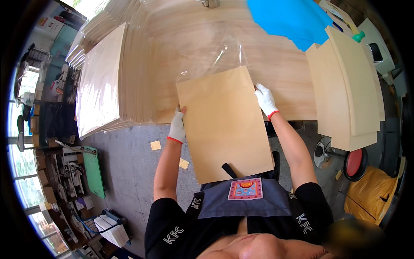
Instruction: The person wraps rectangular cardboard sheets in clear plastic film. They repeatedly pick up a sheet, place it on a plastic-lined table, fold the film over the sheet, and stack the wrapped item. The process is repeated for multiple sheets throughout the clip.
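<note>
A tan rectangular board [224, 125] lies half on the wooden table [276, 73], its near end over my apron. My left hand [177, 125], in a white glove with a red cuff, grips its left edge. My right hand [265, 100], gloved the same, holds its right edge near the far corner. A clear plastic sleeve [215, 56] lies on the table at the board's far end; whether the board's end is inside it I cannot tell.
A stack of wrapped pale boards [101, 82] sits at the table's left. More tan boards [345, 95] are piled at the right. A blue sheet [293, 19] lies at the far edge. A red stool [354, 163] and grey floor lie below.
</note>
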Demonstrator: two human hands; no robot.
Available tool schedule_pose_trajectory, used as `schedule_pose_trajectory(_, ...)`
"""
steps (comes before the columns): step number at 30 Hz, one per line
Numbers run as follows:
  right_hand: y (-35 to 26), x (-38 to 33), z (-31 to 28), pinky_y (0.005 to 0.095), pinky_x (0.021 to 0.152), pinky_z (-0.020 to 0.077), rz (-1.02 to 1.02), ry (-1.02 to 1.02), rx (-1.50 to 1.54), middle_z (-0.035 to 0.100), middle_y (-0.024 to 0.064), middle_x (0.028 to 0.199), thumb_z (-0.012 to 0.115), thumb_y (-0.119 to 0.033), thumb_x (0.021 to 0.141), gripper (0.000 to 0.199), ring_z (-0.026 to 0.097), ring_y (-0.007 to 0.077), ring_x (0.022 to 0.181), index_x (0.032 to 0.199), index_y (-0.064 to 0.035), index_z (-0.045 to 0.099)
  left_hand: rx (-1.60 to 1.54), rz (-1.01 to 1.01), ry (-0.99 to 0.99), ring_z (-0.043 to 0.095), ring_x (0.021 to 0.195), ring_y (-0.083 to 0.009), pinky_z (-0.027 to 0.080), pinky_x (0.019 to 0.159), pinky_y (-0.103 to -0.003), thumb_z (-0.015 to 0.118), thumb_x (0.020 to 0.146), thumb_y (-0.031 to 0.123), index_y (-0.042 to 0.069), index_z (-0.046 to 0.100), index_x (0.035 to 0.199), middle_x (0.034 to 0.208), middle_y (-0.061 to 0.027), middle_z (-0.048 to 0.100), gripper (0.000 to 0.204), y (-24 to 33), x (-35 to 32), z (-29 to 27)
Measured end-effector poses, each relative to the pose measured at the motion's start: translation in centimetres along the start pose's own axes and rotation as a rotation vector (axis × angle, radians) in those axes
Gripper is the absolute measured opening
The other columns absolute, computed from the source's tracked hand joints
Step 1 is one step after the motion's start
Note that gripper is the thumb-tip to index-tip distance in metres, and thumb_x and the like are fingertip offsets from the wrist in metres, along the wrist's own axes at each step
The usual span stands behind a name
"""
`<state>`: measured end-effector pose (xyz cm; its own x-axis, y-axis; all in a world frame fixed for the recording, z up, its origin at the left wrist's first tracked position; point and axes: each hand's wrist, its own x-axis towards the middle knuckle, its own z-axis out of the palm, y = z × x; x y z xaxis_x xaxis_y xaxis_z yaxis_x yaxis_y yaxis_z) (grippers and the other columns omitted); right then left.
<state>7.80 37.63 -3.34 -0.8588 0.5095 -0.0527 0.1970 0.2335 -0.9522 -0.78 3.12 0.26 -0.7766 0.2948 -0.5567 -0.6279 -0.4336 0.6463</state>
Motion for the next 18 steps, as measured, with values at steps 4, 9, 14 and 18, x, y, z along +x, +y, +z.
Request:
schedule_pose_trajectory(4, 1.6, -0.6, -0.8, 0.0293, 0.069, 0.0462, 0.091, 0.013, -0.024, 0.065, 0.0099, 0.081, 0.047, -0.015, 0.091, 0.02, 0.06, 0.017, 0.074, 0.094, 0.0013, 0.058, -0.06, 0.009, -0.001, 0.064, 0.095, -0.0229, 0.055, 0.079, -0.037, 0.046, 0.097, 0.021, 0.004, 0.054, 0.117, 0.107, -0.0082, 0.063, 0.027, 0.0, -1.8, 1.1)
schedule_pose_trajectory(9, -1.8, -6.6, -2.8, 0.025, 0.067, 0.0443, 0.278, -0.071, 0.04, 0.062, 0.0023, 0.082, 0.047, -0.011, 0.09, 0.017, 0.054, 0.0096, 0.074, 0.095, 0.0005, 0.059, 0.019, 0.149, 0.093, 0.062, 0.074, -0.0143, 0.052, 0.063, -0.029, 0.052, 0.095, 0.017, 0.004, 0.058, 0.102, 0.088, -0.0037, 0.064, 0.016, -2.5, -4.8, -0.9)
schedule_pose_trajectory(14, 0.0, -10.1, -4.7, 0.022, 0.075, 0.0425, 0.326, -0.093, 0.211, 0.061, 0.0032, 0.092, 0.044, -0.005, 0.089, 0.019, 0.053, 0.0085, 0.085, 0.1, 0.0024, 0.057, 0.251, 0.205, 0.217, 0.055, 0.059, -0.0088, 0.045, 0.054, -0.023, 0.055, 0.094, 0.017, 0.003, 0.062, 0.09, 0.074, -0.0003, 0.062, 0.017, -4.3, -7.1, -1.8)
schedule_pose_trajectory(18, 1.0, -14.0, -5.6, 0.0234, 0.079, 0.0423, 0.275, 0.042, 0.129, 0.059, 0.0019, 0.093, 0.046, -0.01, 0.093, 0.017, 0.052, 0.0079, 0.087, 0.098, 0.0036, 0.055, 0.378, 0.115, 0.301, 0.054, 0.059, -0.0083, 0.044, 0.053, -0.023, 0.049, 0.092, 0.008, 0.004, 0.061, 0.088, 0.076, -0.0004, 0.061, 0.014, -5.5, -9.6, -2.7)
